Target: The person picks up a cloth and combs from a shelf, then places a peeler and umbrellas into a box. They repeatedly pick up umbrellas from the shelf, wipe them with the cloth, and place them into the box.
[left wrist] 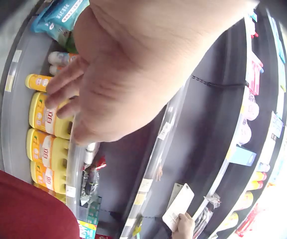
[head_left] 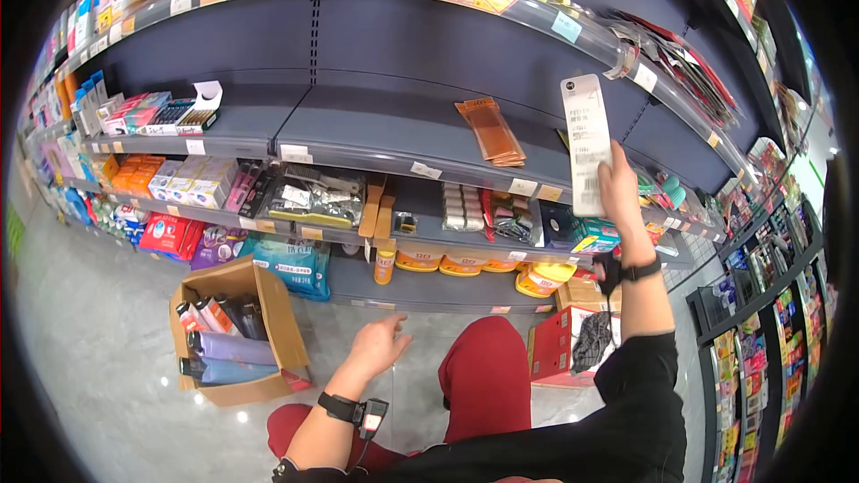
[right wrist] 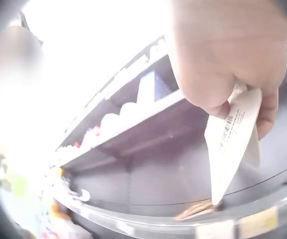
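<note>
My right hand (head_left: 619, 186) pinches the lower end of a long white card packet (head_left: 584, 130) printed with text and a barcode. In the right wrist view the thumb and fingers grip the packet (right wrist: 231, 142), and a second pale layer shows behind it. The packet is raised in front of the middle shelf (head_left: 376, 121). A small stack of flat brown packets (head_left: 492, 132) lies on that shelf, left of the hand. My left hand (head_left: 378, 344) hangs in the air before the lower shelves, fingers loosely bent, holding nothing.
An open cardboard box (head_left: 291, 326) with bottles stands on the floor at left. A red box (head_left: 548, 349) sits by the right knee. Yellow tubs (head_left: 541, 279) line the bottom shelf. Hanging packets (head_left: 684, 63) fill the upper right, and a rack (head_left: 761, 304) stands at far right.
</note>
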Demonstrator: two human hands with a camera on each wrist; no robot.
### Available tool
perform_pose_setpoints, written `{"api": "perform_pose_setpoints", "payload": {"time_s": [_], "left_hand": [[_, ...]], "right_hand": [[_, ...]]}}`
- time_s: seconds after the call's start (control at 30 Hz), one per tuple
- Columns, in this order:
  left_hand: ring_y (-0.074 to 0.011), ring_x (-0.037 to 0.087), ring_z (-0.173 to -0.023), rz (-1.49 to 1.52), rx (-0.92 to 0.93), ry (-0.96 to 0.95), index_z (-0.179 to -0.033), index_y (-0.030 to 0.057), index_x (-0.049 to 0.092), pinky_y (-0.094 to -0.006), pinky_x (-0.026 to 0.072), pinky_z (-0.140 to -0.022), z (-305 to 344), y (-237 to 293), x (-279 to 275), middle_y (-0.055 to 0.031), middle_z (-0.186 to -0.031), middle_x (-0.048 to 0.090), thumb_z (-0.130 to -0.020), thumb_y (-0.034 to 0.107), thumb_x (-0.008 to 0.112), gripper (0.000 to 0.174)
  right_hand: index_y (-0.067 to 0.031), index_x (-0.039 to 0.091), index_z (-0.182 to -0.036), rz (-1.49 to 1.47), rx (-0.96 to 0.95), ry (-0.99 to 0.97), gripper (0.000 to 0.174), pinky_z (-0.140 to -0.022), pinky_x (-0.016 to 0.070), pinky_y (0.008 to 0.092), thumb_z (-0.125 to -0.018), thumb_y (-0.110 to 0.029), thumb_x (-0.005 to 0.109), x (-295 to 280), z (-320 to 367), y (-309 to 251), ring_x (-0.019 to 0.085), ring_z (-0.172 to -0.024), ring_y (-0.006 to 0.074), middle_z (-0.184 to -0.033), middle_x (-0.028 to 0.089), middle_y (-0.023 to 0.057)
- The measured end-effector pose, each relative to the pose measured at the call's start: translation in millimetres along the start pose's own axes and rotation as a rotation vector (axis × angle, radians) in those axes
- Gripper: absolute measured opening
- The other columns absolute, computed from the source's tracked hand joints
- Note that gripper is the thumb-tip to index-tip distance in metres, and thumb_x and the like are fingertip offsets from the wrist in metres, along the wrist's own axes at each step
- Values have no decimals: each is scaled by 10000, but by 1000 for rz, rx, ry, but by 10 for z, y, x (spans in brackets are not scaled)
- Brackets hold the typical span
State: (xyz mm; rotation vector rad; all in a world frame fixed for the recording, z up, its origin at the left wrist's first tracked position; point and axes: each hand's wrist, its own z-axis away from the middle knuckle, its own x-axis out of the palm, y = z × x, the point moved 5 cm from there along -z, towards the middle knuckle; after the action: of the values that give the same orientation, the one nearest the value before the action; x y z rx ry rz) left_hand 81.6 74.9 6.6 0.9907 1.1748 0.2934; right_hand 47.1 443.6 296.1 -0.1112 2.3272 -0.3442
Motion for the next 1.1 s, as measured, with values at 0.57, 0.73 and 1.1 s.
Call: {"api": "perform_pose_setpoints", "payload": {"time_s": [0.57, 0.73, 1.1], "left_hand": [[-251, 525, -1189, 1387, -55, 77, -1473, 31, 211, -359, 449, -994, 96, 179, -204, -152, -1331, 507, -885, 191, 647, 749], [-319, 445, -1295, 1761, 101, -45, -1472, 30, 271, -463, 382, -1086, 84, 189, -216, -168, -1449, 414, -1023, 452, 196, 621], [-258, 547, -1197, 1735, -55, 109, -1380, 16, 415, -405, 434, -1030, 88, 36, -212, -126, -1334, 533, -1035, 306, 408, 451]], "right_hand": [[-10, 319, -1422, -694, -215, -525, 739, -1041, 353, 467, -785, -104, 682, 1377, 2695, -2070, 408, -1222, 441, -1349, 397, 268], [-25, 364, -1403, -703, -270, -584, 795, -1065, 328, 461, -724, -166, 753, 1327, 2612, -2140, 375, -1286, 407, -1360, 399, 240], [-15, 232, -1464, -781, 178, -509, 986, -974, 417, 420, -653, -71, 790, 1493, 2360, -1929, 495, -1123, 356, -1195, 472, 208]]}}
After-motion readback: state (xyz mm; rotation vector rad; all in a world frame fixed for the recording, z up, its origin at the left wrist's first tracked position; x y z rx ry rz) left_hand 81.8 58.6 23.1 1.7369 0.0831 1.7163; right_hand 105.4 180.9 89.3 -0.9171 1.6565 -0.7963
